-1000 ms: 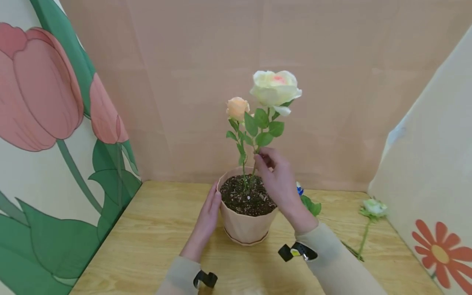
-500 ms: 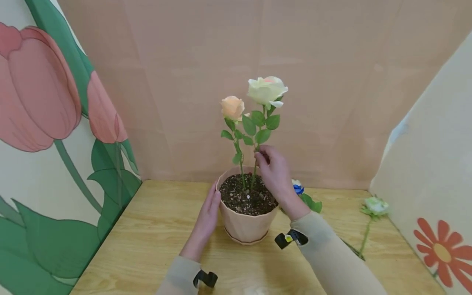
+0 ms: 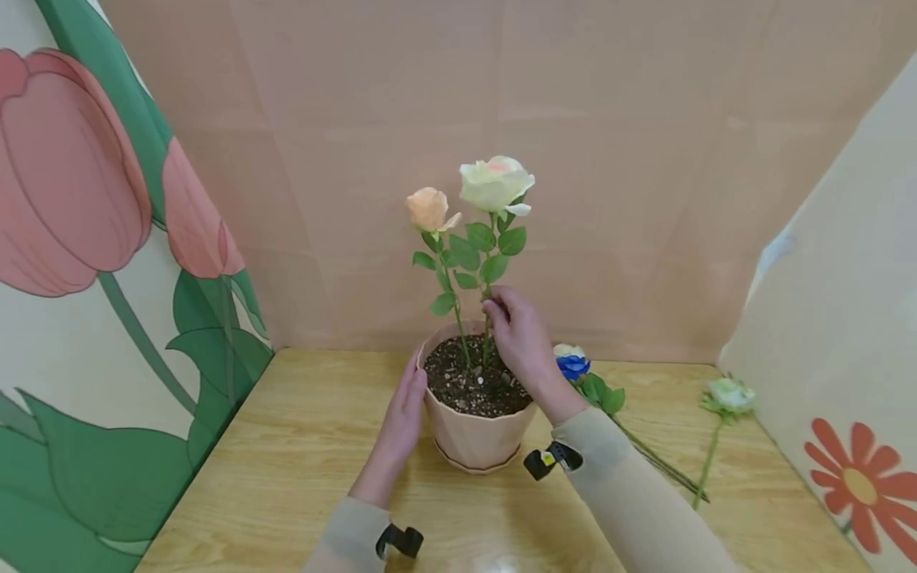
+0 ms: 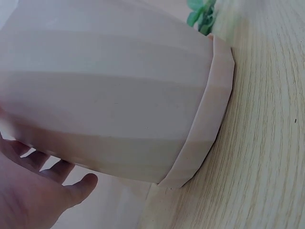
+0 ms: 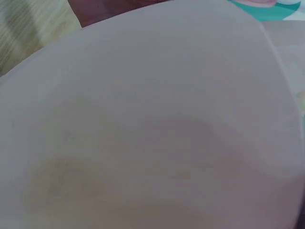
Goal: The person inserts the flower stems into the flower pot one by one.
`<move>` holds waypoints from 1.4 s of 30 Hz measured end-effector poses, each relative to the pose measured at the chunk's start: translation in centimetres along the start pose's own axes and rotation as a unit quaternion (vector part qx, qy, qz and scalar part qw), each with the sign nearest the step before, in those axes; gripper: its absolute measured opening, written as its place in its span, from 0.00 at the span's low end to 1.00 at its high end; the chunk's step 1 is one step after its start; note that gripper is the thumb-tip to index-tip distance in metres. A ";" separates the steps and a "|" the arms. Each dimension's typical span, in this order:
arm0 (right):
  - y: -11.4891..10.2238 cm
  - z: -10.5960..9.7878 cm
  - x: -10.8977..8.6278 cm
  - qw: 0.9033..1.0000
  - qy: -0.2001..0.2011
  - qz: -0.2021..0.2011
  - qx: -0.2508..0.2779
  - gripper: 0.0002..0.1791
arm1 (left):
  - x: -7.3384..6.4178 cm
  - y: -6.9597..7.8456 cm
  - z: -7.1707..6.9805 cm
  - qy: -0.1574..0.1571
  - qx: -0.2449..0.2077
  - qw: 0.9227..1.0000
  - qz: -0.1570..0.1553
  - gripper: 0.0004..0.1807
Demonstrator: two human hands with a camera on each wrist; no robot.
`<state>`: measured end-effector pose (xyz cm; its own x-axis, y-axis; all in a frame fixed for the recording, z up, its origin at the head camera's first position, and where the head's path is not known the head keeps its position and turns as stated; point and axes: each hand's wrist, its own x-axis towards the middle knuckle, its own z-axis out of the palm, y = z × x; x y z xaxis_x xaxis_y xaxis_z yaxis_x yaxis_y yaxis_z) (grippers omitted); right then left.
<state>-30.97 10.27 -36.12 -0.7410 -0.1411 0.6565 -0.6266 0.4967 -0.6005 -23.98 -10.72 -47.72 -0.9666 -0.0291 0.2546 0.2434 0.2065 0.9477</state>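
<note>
A pale pink faceted pot [image 3: 481, 439] filled with dark soil [image 3: 480, 394] stands on its saucer [image 4: 200, 129]. My left hand [image 3: 403, 418] rests against the pot's left side, its fingers [image 4: 59, 170] touching the wall in the left wrist view. Between thumb and fingertips my right hand [image 3: 523, 341] pinches the stem of a white rose [image 3: 494, 185] with a pink centre. That stem runs down into the soil, close beside the stem of a peach rose [image 3: 427, 210], which leans left. A blurred pale surface fills most of the right wrist view.
On the wooden table [image 3: 286, 469], a blue flower [image 3: 574, 367] and a white one lie right of the pot, partly behind my right arm. Farther right lies a pale green-white flower [image 3: 729, 395] by the side panel [image 3: 845, 278]. A pinkish backdrop [image 3: 372, 159] closes the back.
The white rose has moved left and slightly down, with my right hand shifting left while holding its stem. The peach rose now tilts farther left. More of the blue flower shows; my left hand stays put.
</note>
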 end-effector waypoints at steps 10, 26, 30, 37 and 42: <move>0.5 0.6 -0.3 0.999 -0.010 0.033 0.009 0.06 | -0.7 0.5 0.4 -0.006 0.007 1.000 -0.012 0.38; -0.1 0.7 -0.5 0.998 -0.034 0.052 0.005 0.08 | -0.5 0.4 0.2 -0.005 0.004 1.000 0.013 0.36; 0.1 0.8 -0.5 0.997 -0.035 0.059 0.020 0.08 | -0.3 0.3 0.3 -0.008 0.005 1.000 0.014 0.36; 0.6 1.0 -1.1 0.997 -0.015 0.075 0.010 0.06 | -0.5 -0.1 0.1 -0.014 0.006 1.000 0.009 0.35; 0.3 1.4 -1.0 0.996 -0.024 0.086 0.032 0.08 | -0.2 -0.3 -0.1 -0.015 0.002 1.000 0.024 0.34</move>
<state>-30.79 9.37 -37.58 -0.8478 -0.0999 0.5209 -0.5033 0.4612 -0.7308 -23.83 -10.83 -48.05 -0.9559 0.0104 0.2934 0.2888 0.2117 0.9337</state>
